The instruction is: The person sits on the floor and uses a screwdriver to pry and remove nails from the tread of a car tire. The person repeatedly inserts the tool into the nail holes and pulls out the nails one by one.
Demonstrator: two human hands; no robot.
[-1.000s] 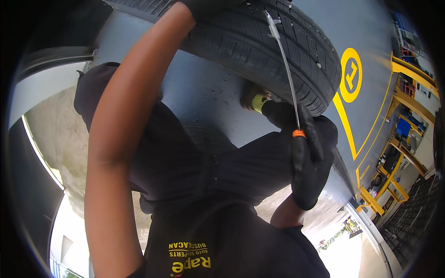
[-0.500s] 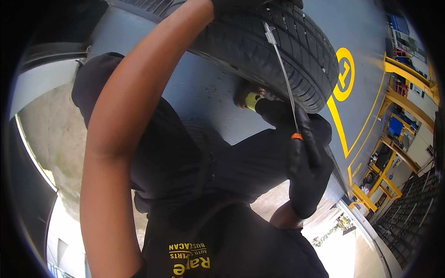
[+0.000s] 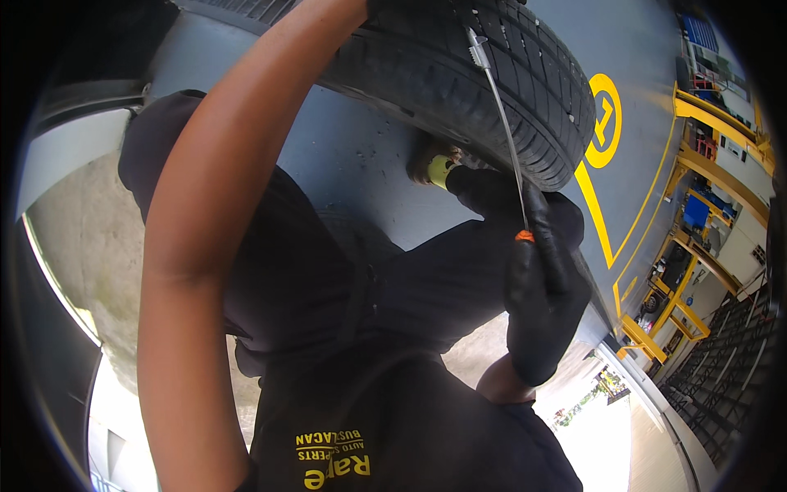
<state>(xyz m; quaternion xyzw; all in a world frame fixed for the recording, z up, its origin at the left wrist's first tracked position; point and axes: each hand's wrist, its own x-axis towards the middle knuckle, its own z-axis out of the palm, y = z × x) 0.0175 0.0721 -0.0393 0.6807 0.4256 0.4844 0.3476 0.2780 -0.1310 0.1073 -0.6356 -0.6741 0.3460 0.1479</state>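
Note:
My black-gloved right hand (image 3: 545,295) is closed round the orange-ended handle of a slim hand tool (image 3: 502,107). A thin metal shaft runs up from the fingers to a small ridged metal head. That head lies over the tread of a large black tyre (image 3: 410,78); I cannot tell whether it touches the rubber. Pale specks sit in the tyre's grooves. The bare left forearm reaches up to the tyre's upper side, and of my left hand (image 3: 379,5) only a dark sliver of glove shows at the top edge, its fingers out of sight.
Grey floor with a yellow painted circle (image 3: 604,121) and lines lies right of the tyre. Yellow metal frames (image 3: 721,123) stand farther right. My dark-trousered knees are bent around the tyre's near side, with a shoe (image 3: 434,168) close beneath it. A grating (image 3: 254,10) borders the upper left.
The whole view has shifted slightly, with the tyre and floor appearing a little higher. The right hand keeps its grip, and the tool stays over the tread.

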